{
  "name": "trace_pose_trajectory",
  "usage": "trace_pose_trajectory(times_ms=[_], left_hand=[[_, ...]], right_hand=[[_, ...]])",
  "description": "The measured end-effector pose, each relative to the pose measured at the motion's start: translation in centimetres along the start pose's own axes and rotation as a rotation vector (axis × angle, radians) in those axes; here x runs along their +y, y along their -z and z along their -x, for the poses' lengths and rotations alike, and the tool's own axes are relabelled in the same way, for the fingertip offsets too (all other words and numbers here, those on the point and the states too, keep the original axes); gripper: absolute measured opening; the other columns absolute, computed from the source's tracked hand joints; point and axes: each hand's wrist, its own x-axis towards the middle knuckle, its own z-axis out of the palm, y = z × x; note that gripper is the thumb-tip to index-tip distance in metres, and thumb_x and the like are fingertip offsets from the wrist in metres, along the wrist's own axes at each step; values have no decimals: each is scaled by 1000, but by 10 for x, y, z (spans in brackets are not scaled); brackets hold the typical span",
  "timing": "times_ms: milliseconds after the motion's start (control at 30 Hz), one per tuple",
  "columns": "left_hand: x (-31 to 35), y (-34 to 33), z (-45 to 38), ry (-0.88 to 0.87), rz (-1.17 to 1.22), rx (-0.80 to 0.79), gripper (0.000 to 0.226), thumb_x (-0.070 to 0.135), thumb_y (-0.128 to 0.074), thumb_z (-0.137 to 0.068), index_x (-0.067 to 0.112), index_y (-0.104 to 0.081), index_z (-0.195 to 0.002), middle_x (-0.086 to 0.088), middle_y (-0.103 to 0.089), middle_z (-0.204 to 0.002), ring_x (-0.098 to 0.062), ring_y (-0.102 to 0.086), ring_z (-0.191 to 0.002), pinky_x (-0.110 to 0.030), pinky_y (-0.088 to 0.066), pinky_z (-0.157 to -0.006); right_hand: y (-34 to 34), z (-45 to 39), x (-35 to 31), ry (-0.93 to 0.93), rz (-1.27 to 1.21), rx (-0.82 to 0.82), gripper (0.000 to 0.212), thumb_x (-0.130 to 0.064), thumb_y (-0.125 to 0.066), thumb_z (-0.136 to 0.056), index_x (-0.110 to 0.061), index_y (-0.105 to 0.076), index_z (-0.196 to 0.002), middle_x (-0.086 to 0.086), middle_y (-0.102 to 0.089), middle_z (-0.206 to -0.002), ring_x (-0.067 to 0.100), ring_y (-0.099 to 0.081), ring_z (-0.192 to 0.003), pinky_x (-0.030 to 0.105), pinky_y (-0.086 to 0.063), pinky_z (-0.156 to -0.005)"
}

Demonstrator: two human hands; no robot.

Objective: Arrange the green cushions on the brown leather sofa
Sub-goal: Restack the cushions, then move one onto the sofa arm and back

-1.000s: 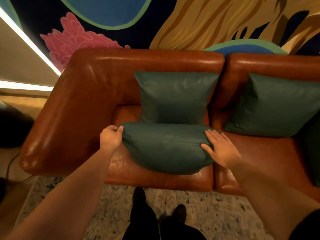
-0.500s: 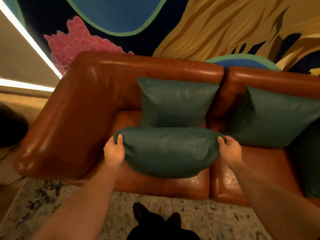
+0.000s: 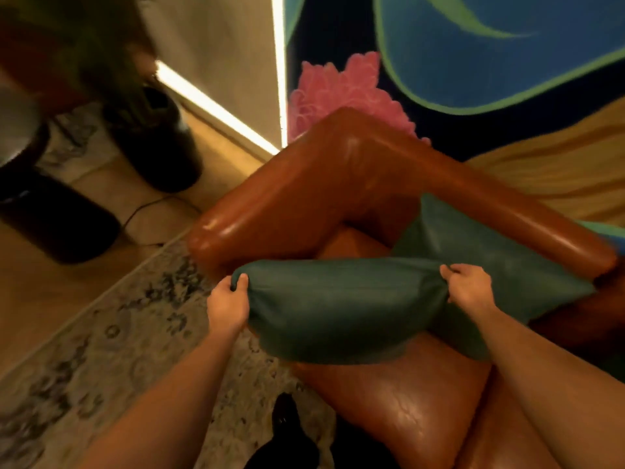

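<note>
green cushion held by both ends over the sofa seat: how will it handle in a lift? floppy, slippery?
The green cushion is probably soft: its cover bunches where the left hand and right hand grip the ends. It keeps a plump shape between them, so it likely sags only a little. Its cover looks smooth, like the sofa leather, so it may slide easily.
</note>
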Motion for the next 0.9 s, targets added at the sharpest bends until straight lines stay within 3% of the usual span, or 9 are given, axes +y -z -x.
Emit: trace_pose_trajectory(times_ms=[100,200,300,400,500,567,633,767,900], left_hand=[[-25,17,10,110,63,99,39,41,-50,-102,11,-68,-119,-10,-69,-118,-33,-62,-111,-47,-50,-98],[-43,23,24,197,155,193,32,40,-53,-100,14,-69,-106,-7,-70,-107,-29,-63,-104,-42,-51,-91],[-58,15,31,282,235,261,54,56,-53,-91,10,-68,-115,-10,-71,-111,-31,-65,-106,-47,-53,-94],[-61,1,35,347,242,296,39,48,-54,-96,12,-68,-100,-12,-69,-98,-35,-65,-96,-52,-55,-87],[-56,-13,33,409,268,326,31,45,-54,-97,18,-65,-89,-13,-68,-96,-36,-66,-91,-54,-58,-84],[-50,-17,28,456,318,360,28,42,-57,-97,21,-59,-79,-14,-67,-95,-37,-66,-91,-54,-59,-82],[-47,-17,20,493,340,381,27,38,-61,-97,16,-60,-80,-14,-67,-96,-37,-66,-91,-54,-61,-80],[-42,-5,3,488,267,393,28,32,-66,-95,8,-64,-80,-17,-69,-91,-35,-70,-80,-51,-63,-73],[-34,3,-11,460,211,429,30,26,-70,-93,3,-62,-76,-19,-68,-87,-32,-69,-73,-46,-63,-69]], right_hand=[[-24,-22,-41,116,69,-104,33,-25,-61,-101,5,-75,-95,23,-73,-85,37,-71,-81,49,-56,-93],[-45,-42,-77,192,120,-201,32,-20,-62,-101,10,-72,-109,17,-68,-91,32,-67,-83,56,-56,-93],[-60,-69,-105,260,173,-274,32,-18,-64,-100,8,-72,-116,20,-72,-103,36,-70,-88,54,-60,-88],[-72,-97,-137,345,222,-316,33,-19,-66,-99,6,-72,-120,19,-73,-111,35,-71,-92,46,-62,-82],[-84,-120,-168,378,256,-370,35,-20,-71,-96,3,-71,-123,15,-69,-108,29,-66,-85,31,-61,-48],[-94,-133,-182,391,264,-404,34,-19,-73,-95,2,-71,-121,15,-68,-108,30,-66,-84,25,-53,-35],[-107,-144,-188,397,248,-437,32,-20,-75,-94,0,-73,-118,16,-69,-111,30,-67,-85,28,-58,-40],[-128,-158,-195,434,203,-449,27,-19,-76,-92,-1,-75,-112,17,-71,-113,27,-68,-81,45,-64,-73],[-141,-166,-203,487,204,-440,24,-20,-77,-91,-3,-76,-107,16,-72,-111,27,-69,-81,47,-64,-76]])
